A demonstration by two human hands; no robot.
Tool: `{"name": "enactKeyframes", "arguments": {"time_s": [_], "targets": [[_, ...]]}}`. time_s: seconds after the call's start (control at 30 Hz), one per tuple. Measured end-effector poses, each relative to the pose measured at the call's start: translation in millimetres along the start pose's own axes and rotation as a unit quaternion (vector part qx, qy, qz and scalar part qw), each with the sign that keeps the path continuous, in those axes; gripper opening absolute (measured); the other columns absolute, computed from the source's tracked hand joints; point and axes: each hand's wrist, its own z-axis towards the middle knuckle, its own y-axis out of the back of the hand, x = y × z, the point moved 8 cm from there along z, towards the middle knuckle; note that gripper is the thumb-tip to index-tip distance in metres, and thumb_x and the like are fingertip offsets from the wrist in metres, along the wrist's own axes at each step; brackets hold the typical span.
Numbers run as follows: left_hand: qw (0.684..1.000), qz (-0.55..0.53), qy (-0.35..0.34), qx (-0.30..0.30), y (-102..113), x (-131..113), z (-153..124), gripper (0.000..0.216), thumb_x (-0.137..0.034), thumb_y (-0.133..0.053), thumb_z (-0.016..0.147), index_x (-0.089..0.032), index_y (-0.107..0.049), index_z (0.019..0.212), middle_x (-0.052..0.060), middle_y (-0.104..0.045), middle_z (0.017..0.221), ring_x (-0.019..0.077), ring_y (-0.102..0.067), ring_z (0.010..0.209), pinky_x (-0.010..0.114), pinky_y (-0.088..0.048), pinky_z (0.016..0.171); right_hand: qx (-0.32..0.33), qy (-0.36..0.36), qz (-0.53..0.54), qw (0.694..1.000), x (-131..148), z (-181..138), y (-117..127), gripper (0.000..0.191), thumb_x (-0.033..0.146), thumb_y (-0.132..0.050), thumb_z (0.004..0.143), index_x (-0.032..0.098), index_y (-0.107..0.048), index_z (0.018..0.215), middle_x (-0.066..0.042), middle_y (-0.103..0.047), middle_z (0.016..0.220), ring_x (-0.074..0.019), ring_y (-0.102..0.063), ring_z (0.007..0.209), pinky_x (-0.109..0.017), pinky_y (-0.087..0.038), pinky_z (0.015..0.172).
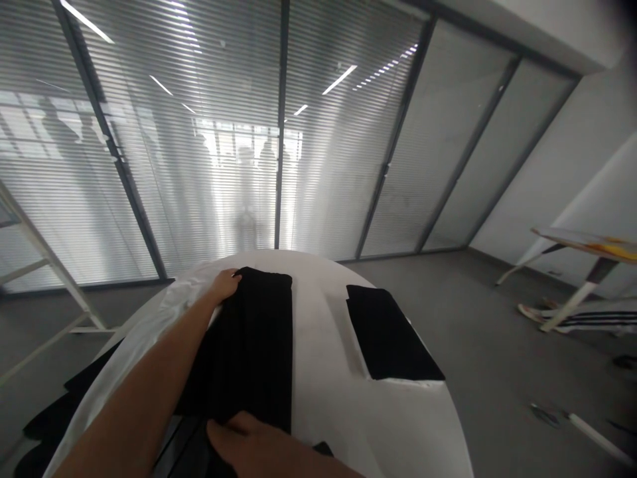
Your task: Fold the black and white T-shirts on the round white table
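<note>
Black cloth [253,345] folded long, left hand [225,285] pinching far corner, right hand [249,441] flat on near end

My left hand [226,284] ends a long bare forearm [144,392], uncovered as far down as the view reaches. Of my right hand [251,441] only the bare back, thumb and wrist show, slightly blurred at the bottom edge.

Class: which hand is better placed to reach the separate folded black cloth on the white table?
Right hand, probably: it lies nearer the folded black cloth; left hand reaches away along the long black garment.
</note>
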Motion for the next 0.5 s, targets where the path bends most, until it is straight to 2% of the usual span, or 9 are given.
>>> {"name": "enactKeyframes", "arguments": {"time_s": [0.13, 0.2, 0.27, 0.37, 0.43, 0.5], "targets": [[0.996, 0.087, 0.010, -0.011, 7.2, 13.1, -4.5, 0.047, -0.033, -0.046, 0.091, -0.010, -0.057, 0.131, 0.016, -0.057, 0.137, 0.0284, -0.050, 0.129, 0.035, -0.037, 0.107, 0.008, 0.021, 0.072, 0.997, 7.9, -29.8, 16.6, 0.059, 0.035, -0.059, 0.086, 0.033, -0.045, 0.144, -0.003, -0.056, 0.138, -0.0233, -0.057, 0.117, -0.030, -0.046, 0.094], [0.992, 0.125, 0.029, -0.008, 10.4, 20.0, -12.8, 0.057, -0.039, -0.047, 0.089, -0.008, -0.050, 0.136, 0.020, -0.057, 0.135, 0.0322, -0.052, 0.127, 0.040, -0.039, 0.104, 0.011, 0.013, 0.115, 0.993, 7.1, -43.7, 22.0, 0.059, 0.040, -0.061, 0.086, 0.035, -0.046, 0.143, 0.001, -0.059, 0.135, -0.0215, -0.059, 0.114, -0.028, -0.047, 0.090], [0.987, 0.152, 0.045, 0.005, 11.7, 25.2, -23.0, 0.061, -0.046, -0.047, 0.087, -0.006, -0.052, 0.133, 0.023, -0.061, 0.128, 0.0348, -0.056, 0.122, 0.042, -0.042, 0.099, 0.000, -0.018, 0.141, 0.990, 0.6, -52.4, 23.7, 0.057, 0.042, -0.060, 0.086, 0.034, -0.048, 0.141, 0.000, -0.063, 0.131, -0.0197, -0.063, 0.106, -0.026, -0.049, 0.084], [0.982, 0.176, 0.062, 0.032, 10.6, 28.0, -38.3, 0.067, -0.059, -0.043, 0.084, -0.004, -0.065, 0.114, 0.027, -0.066, 0.116, 0.0398, -0.060, 0.114, 0.044, -0.046, 0.092, -0.074, -0.073, 0.125, 0.987, -19.0, -56.8, 31.5, 0.048, 0.042, -0.056, 0.089, 0.030, -0.056, 0.135, -0.003, -0.068, 0.121, -0.0186, -0.067, 0.095, -0.026, -0.049, 0.078], [0.979, 0.185, 0.070, 0.043, 9.3, 26.3, -47.2, 0.069, -0.063, -0.043, 0.081, -0.004, -0.068, 0.107, 0.028, -0.067, 0.112, 0.0423, -0.062, 0.110, 0.045, -0.048, 0.087, -0.156, -0.098, 0.083, 0.979, -38.5, -55.5, 47.4, 0.041, 0.040, -0.053, 0.091, 0.027, -0.062, 0.128, -0.005, -0.072, 0.110, -0.0186, -0.067, 0.092, -0.027, -0.048, 0.079], [0.978, 0.189, 0.069, 0.049, 7.4, 22.1, -54.7, 0.064, -0.059, -0.046, 0.080, -0.005, -0.069, 0.107, 0.027, -0.068, 0.111, 0.0420, -0.063, 0.107, 0.045, -0.050, 0.084, -0.248, -0.129, 0.049, 0.959, -65.7, -51.3, 70.8, 0.038, 0.035, -0.050, 0.092, 0.022, -0.064, 0.124, -0.007, -0.072, 0.106, -0.0189, -0.067, 0.091, -0.029, -0.048, 0.081]]}}
